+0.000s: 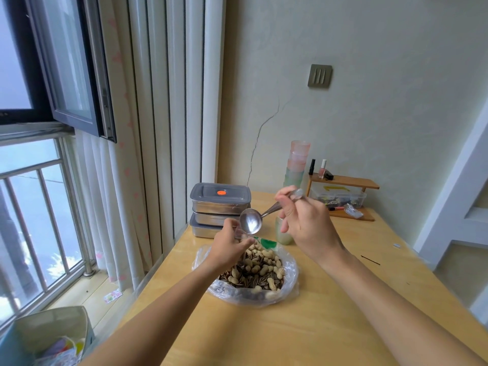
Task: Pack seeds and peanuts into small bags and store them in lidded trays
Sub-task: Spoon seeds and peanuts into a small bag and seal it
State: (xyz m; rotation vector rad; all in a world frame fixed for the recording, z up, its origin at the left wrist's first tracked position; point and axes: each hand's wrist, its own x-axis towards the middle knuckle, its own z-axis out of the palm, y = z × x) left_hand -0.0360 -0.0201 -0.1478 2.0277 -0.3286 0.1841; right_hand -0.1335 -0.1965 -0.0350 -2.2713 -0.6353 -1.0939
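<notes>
Right hand (306, 225) fingers pinch the spoon (250, 220) handle, its empty bowl tipped above the small bag (241, 233) pinched by left hand (229, 247) fingers, over the peanut-and-seed heap (253, 273) on the tabletop (330, 313).

Mixed peanuts in shell and striped sunflower seeds (254, 273): heaped in open clear plastic bag (289, 276), resting on wooden table top, bag edges rolled outward. Small clear bag (241, 233): raised above far edge of heap, pinched at mouth, contents not discernible. Metal spoon (250, 224): bowl empty, tilted toward small bag mouth, handle angled up to right. Lidded trays (220, 210): metal, stacked at far left table corner, grey lid with orange spot on top.
</notes>
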